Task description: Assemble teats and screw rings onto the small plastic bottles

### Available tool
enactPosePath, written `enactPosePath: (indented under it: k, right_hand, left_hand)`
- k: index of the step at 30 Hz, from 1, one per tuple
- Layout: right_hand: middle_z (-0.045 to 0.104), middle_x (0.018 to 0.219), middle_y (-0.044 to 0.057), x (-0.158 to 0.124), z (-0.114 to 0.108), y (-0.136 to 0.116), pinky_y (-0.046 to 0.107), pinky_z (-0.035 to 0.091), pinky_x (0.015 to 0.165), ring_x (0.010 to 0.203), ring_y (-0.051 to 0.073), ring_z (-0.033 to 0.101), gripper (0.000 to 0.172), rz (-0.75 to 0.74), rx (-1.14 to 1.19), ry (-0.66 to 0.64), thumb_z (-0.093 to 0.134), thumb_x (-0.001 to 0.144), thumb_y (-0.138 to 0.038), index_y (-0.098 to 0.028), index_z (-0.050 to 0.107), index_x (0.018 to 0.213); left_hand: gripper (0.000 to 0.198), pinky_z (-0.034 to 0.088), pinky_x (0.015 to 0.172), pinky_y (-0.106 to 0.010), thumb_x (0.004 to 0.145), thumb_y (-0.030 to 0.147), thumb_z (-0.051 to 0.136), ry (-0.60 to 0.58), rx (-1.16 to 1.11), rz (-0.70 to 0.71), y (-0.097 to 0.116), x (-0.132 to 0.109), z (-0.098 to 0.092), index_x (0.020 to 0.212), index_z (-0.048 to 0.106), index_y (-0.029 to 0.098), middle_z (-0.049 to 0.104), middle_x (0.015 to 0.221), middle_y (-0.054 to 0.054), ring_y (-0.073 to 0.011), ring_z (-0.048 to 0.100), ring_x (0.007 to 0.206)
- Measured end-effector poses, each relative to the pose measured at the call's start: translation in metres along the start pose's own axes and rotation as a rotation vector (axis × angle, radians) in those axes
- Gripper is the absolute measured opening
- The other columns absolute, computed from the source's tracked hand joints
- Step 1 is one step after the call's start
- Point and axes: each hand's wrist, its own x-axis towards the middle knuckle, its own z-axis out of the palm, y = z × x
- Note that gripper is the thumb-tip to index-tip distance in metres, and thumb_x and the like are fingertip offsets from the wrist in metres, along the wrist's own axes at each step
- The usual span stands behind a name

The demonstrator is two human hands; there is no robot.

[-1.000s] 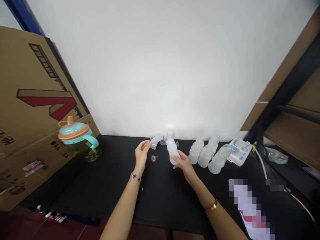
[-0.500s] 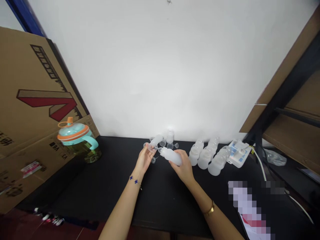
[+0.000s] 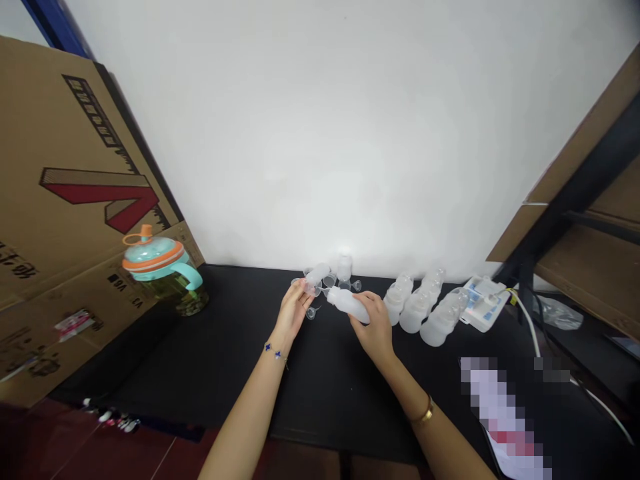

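Observation:
A frosted white plastic bottle (image 3: 349, 304) lies tilted in my right hand (image 3: 376, 323), its narrow clear tip pointing left. My right fingers are wrapped round its body. Just left of the tip, my left hand (image 3: 295, 303) has its fingers closed on a clear plastic cap (image 3: 311, 287). Tip and cap are very close; whether they touch I cannot tell. Behind my left hand, another frosted bottle (image 3: 319, 273) lies among clear pieces, partly hidden. A small clear funnel-like piece (image 3: 311, 313) rests on the black table (image 3: 325, 393) beside my left fingers.
Several frosted bottles with clear tops (image 3: 434, 327) stand at the right. Behind them sits a white-and-blue box (image 3: 483, 303) with a cable. One bottle (image 3: 345, 267) is against the wall. A lidded jug (image 3: 170, 273) and a cardboard box (image 3: 75, 200) are at the left; a blurred-out flat object (image 3: 505, 420) lies front right.
The whole view has shifted slightly, so things appear a little higher and further right. Both hands keep their holds, with the bottle tip still beside the cap.

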Motion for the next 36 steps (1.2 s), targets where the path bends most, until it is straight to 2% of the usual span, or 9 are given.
enactPosePath:
  k: [6,9,13,17,26,36]
  right_hand:
    - [0.06,0.126,0.011,-0.004,0.002,0.002,0.046,0.052,0.093,0.115,0.03,0.056,0.044,-0.105,-0.094,0.034,0.051,0.084,-0.01,-0.027,0.07,0.12]
    - [0.06,0.127,0.01,-0.004,0.002,0.002,0.046,0.052,0.095,0.115,0.029,0.056,0.046,-0.121,-0.114,0.048,0.051,0.084,-0.008,-0.028,0.07,0.12]
    - [0.062,0.124,0.01,-0.004,0.002,0.001,0.044,0.055,0.09,0.112,0.029,0.058,0.045,-0.136,-0.102,0.064,0.054,0.083,-0.01,-0.026,0.069,0.122]
    - [0.063,0.122,0.01,-0.004,0.002,0.0,0.042,0.056,0.087,0.11,0.029,0.06,0.045,-0.134,-0.086,0.064,0.056,0.082,-0.01,-0.025,0.067,0.123]
    - [0.065,0.121,0.009,-0.002,-0.001,-0.006,0.04,0.057,0.086,0.109,0.028,0.062,0.044,-0.102,-0.062,0.015,0.058,0.082,-0.013,-0.025,0.067,0.123]
    - [0.064,0.121,0.01,-0.003,0.001,-0.004,0.041,0.057,0.087,0.11,0.029,0.063,0.042,-0.081,-0.057,0.002,0.06,0.083,-0.017,-0.025,0.066,0.124]
  left_hand:
    - [0.033,0.055,0.082,-0.027,0.073,0.037,0.085,0.02,0.043,-0.008,-0.004,0.0,0.0,0.096,0.068,0.02,0.074,0.096,-0.003,-0.0142,0.071,0.082]
    - [0.035,0.056,0.079,-0.025,0.072,0.038,0.087,0.016,0.048,-0.024,-0.006,-0.001,0.001,0.094,0.069,0.018,0.074,0.093,-0.004,-0.0139,0.07,0.079]
    - [0.038,0.055,0.072,-0.022,0.069,0.041,0.089,0.004,0.109,-0.025,-0.007,-0.003,0.003,0.089,0.068,0.016,0.071,0.083,-0.003,-0.012,0.066,0.073]
    - [0.04,0.053,0.068,-0.019,0.067,0.044,0.09,-0.014,0.166,-0.004,-0.007,-0.006,0.007,0.086,0.069,0.016,0.069,0.081,-0.001,-0.01,0.063,0.071]
    - [0.044,0.053,0.065,-0.02,0.068,0.052,0.087,-0.056,0.263,0.004,-0.005,-0.012,0.012,0.082,0.068,0.015,0.065,0.077,-0.002,-0.0106,0.061,0.068]
    - [0.046,0.05,0.058,-0.019,0.069,0.056,0.084,-0.054,0.344,0.044,-0.002,-0.016,0.019,0.078,0.065,0.015,0.061,0.071,0.001,-0.0084,0.056,0.059]
